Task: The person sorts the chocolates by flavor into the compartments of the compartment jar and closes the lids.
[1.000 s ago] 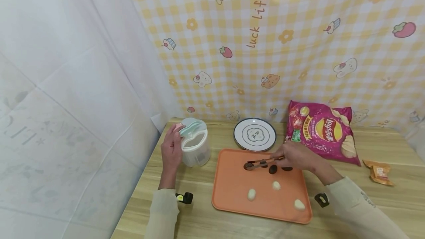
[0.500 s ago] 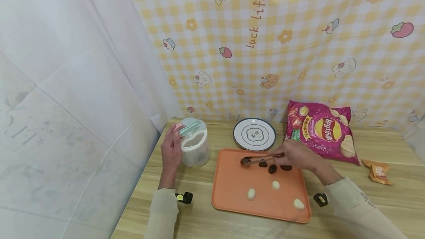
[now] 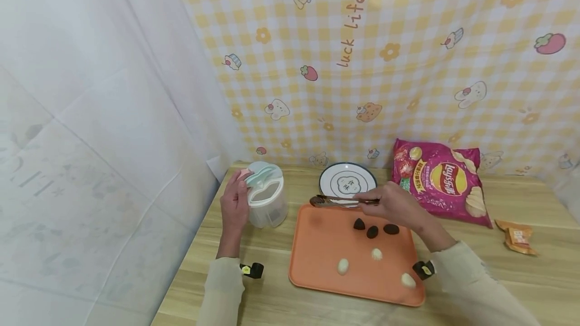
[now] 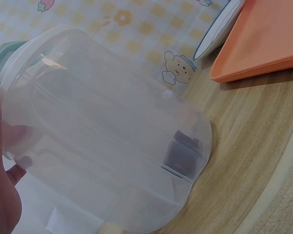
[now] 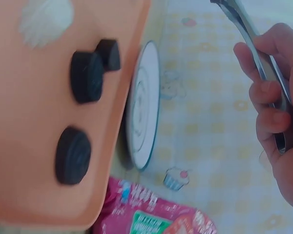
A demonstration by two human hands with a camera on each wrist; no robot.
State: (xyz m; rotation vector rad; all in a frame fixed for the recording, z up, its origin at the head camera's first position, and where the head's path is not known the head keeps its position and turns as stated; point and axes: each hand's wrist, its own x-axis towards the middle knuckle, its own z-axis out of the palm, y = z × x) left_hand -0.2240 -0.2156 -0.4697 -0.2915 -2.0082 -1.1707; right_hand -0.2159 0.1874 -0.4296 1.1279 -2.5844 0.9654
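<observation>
Right hand (image 3: 388, 204) pinching metal tongs (image 3: 337, 200), tips out past its fingers, holding a dark cookie. Left hand (image 3: 233, 204) curled round clear jar (image 3: 267, 200), just beside palm.

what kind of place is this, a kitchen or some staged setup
Probably a staged tabletop corner, not a kitchen: a wooden table set against a hung cartoon gingham cloth and a white sheet, with snacks on an orange tray.

Your left hand (image 3: 234, 204) is curled against the side of what it grips near the table's back-left corner, while your right hand (image 3: 390, 204), forearm reaching in from the right, pinches its fingers closed.
</observation>
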